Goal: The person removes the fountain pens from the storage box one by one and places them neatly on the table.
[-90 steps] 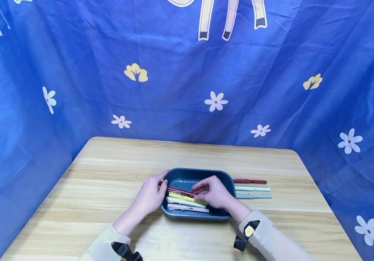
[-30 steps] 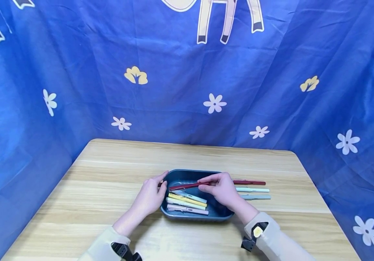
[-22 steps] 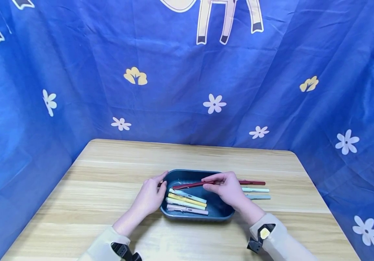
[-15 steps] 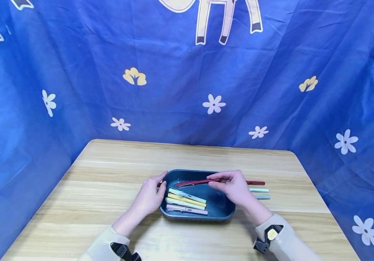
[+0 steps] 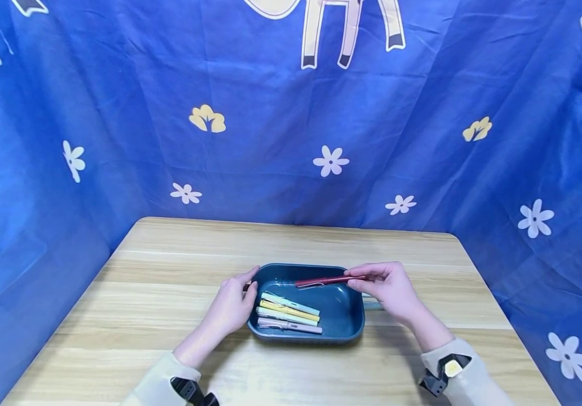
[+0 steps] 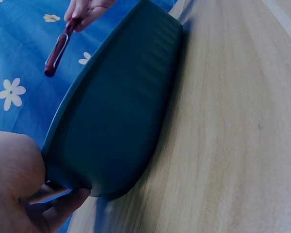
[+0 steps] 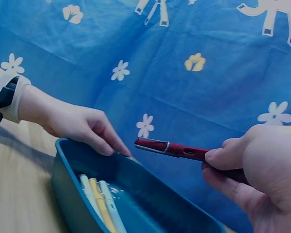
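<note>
The red pen [image 7: 186, 151] looks smooth, its clip [image 7: 153, 148] shiny metal; the bin [image 5: 338, 311] is glossy plastic, the table [image 5: 194, 248] wood-grained, the backdrop [image 5: 265, 132] creased cloth.

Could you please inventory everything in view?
Wooden table: one, light brown, head view's lower half.
Rounded rectangular bin: one, dark teal, on the table.
Light blue pen, yellow pen, pale green pen, lavender pen: one each, in the bin.
Slim dark red pen: one, over the bin.
Pale pens: count unclear, right of the bin, mostly hidden.
Fabric backdrop: one expanse, blue, behind the table.
Black wrist devices: two, on pale sleeves.
Left hand: one, gripping the bin's left end.
Right hand: one, holding the red pen.
</note>
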Demonstrator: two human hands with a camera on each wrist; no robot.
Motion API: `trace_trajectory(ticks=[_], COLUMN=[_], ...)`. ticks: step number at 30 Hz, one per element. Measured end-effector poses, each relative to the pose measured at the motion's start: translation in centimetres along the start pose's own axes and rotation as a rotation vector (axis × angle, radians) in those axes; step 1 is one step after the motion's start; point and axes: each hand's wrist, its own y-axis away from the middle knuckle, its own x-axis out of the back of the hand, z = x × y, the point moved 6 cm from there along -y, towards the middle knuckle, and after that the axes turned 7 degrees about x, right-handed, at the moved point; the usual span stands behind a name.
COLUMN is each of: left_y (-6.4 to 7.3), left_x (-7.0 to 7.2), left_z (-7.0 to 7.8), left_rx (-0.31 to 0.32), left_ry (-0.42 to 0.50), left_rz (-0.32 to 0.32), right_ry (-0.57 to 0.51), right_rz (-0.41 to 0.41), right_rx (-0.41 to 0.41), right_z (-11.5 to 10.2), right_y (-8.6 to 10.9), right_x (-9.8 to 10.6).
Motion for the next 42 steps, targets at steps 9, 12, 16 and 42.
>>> trace_trajectory(ticks=[9,12,16,42], left_y=[0.1,0.0,0.0,-0.2], left_x=[0.0,-0.1,-0.2,0.0], left_z=[0.1,0.0,-0.1,0.0], left_rx=[-0.001,-0.002,-0.01,-0.004], left_ry=[0.001,0.001,-0.001,-0.005], left_rz=[-0.008,-0.006,-0.001,-0.015], right_ry=[-0.046,-0.046,-0.024,-0.03], right_rz=[0.0,0.007,0.037,0.162], right_rx=[0.107,0.127,0.119,0.092], right_z=[-0.4,-0.3,0.0,3.8], right_y=[1.2,1.7,2.5,6.7], right_x=[2.6,3.6,5.0,12.0])
